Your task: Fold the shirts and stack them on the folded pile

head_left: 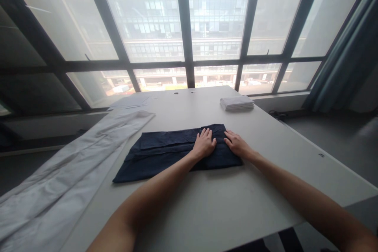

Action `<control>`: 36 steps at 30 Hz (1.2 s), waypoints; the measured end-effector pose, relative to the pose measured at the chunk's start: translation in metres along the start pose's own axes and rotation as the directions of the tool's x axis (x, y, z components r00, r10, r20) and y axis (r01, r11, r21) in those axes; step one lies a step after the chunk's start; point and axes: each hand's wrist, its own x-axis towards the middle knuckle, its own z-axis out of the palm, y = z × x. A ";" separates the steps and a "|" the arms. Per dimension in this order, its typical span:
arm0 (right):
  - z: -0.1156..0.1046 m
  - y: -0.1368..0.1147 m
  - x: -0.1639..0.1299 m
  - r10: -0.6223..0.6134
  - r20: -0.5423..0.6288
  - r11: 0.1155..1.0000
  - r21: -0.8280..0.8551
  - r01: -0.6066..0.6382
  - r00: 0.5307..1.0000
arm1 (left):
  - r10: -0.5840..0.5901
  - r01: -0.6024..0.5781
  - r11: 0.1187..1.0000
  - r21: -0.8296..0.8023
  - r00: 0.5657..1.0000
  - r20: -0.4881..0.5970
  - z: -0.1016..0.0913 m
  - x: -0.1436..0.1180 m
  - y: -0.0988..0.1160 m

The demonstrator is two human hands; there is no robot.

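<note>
A long white garment [67,173] lies along the left of the pale surface [224,201], its near end running out of view at the lower left and its far end reaching toward the window. Beyond it, at the far left corner, lies a flat sheet of white cloth [131,101]. Just right of the white garment, near the middle of the surface, lies a dark navy garment [159,153], folded into a broad band whose long axis runs left to right (its left end sits a little nearer than its right). Nothing lies between it and the near edge.

The left hand [203,143] rests palm down on the right part of the navy garment, fingers together and flat, pointing away. The right hand [238,145] lies just beside it on the garment's right end, fingers slightly spread, pressing flat; neither hand grips anything.

Farther right, a small stack of folded white cloths [236,103] sits well apart. No writing can be read.
</note>
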 end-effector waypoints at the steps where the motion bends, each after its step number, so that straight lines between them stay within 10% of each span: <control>1: 0.000 0.000 -0.001 0.025 -0.011 0.999 -0.028 -0.025 1.000 | -0.001 0.001 1.000 0.001 1.000 0.003 0.000 0.000 0.000; 10: 0.001 0.007 -0.003 0.195 -0.079 0.976 -0.080 -0.201 0.978 | 0.001 -0.001 1.000 -0.009 1.000 0.005 -0.001 0.000 0.000; 18: -0.003 -0.011 -0.005 -0.157 -0.036 0.986 0.055 0.159 0.987 | 0.003 -0.003 1.000 -0.012 1.000 0.004 0.000 0.000 0.000; 36: 0.000 -0.005 -0.005 -0.080 0.053 0.996 0.051 0.077 0.995 | 0.222 -0.218 0.970 0.112 0.975 -0.028 0.009 -0.043 0.047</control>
